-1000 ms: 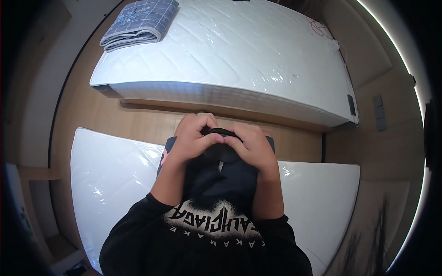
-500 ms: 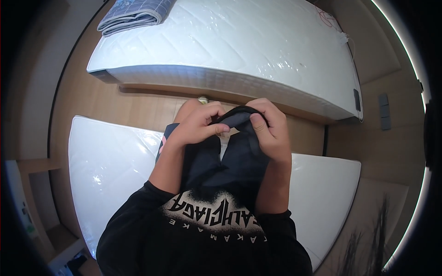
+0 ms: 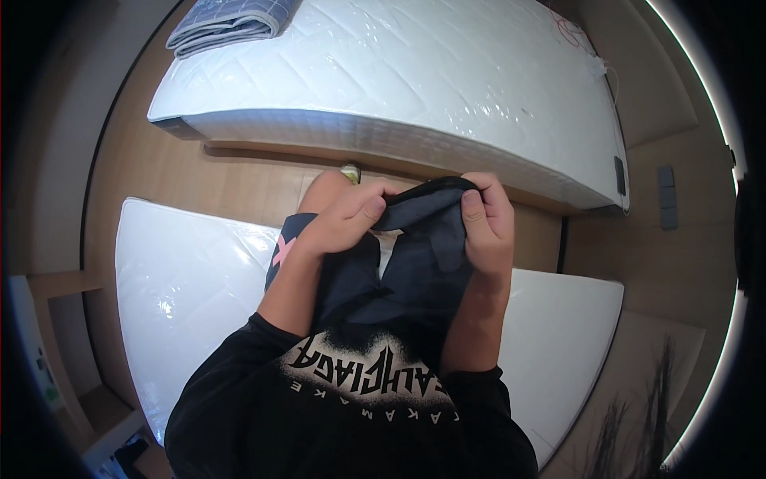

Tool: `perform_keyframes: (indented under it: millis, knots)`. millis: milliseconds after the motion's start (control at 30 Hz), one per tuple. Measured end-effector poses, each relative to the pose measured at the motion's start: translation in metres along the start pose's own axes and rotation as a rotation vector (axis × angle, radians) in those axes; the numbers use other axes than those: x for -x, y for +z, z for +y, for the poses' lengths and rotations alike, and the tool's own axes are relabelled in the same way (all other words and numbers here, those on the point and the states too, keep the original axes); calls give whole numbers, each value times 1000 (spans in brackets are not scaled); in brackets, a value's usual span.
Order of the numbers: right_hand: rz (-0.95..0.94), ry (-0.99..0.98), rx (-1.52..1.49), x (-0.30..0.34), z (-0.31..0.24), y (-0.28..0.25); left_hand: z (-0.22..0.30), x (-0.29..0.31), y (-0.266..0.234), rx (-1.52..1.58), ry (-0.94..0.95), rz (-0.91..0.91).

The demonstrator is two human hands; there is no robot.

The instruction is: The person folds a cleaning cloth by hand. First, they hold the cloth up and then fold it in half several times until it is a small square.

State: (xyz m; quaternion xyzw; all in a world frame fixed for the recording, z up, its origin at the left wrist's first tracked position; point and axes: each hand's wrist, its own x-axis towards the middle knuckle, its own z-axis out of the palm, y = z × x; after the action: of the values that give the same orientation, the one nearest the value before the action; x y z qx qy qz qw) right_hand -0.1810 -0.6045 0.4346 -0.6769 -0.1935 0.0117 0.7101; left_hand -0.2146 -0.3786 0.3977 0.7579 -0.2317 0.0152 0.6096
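Observation:
Over my lap, dark navy cloth (image 3: 429,231) with a black band along its far edge is held up between both hands. Whether it is a separate garment or part of the dark shorts (image 3: 297,227) I wear, I cannot tell. My left hand (image 3: 345,220) pinches the band's left end, thumb on top and fingers curled under. Gripping the right end, my right hand (image 3: 490,225) has its thumb pressed on the near side and its fingers behind. The band stretches between them in a raised arc, and the cloth hangs toward me.
I sit on a plastic-wrapped white mattress (image 3: 187,295). Across a strip of wooden floor (image 3: 231,180) lies another wrapped mattress (image 3: 383,72) on a base. A folded blue checked blanket (image 3: 231,24) rests at its far left. Open shelving (image 3: 68,283) stands at left.
My hands have moved apart, the right one outward to the right and the left one slightly left. The band between them is now stretched wider and straighter.

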Motion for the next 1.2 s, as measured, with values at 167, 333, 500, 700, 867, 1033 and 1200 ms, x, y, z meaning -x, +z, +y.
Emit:
perform_keyframes:
  millis: [167, 333, 500, 700, 867, 1033, 1200]
  knots:
    - [-24, -40, 181, 6, -10, 2, -24, 3, 26, -96, 74, 53]
    - [-70, -36, 181, 15, -13, 6, -36, 18, 34, 38, -12, 97]
    - [-72, -46, 136, 11, -5, 1, -38, 11, 28, 54, 1, 130]
    - [-105, 9, 22, 8, -6, -7, -7, -2, 9, -136, 16, 72]
    - [-89, -60, 96, 4, -13, -4, -12, -1, 4, -126, 14, -63]
    - [-114, -44, 143, 7, -19, -1, -21, 6, 7, 33, 42, -49]
    - [-99, -39, 133, 8, -17, 2, -31, 15, 6, -28, 9, 76]
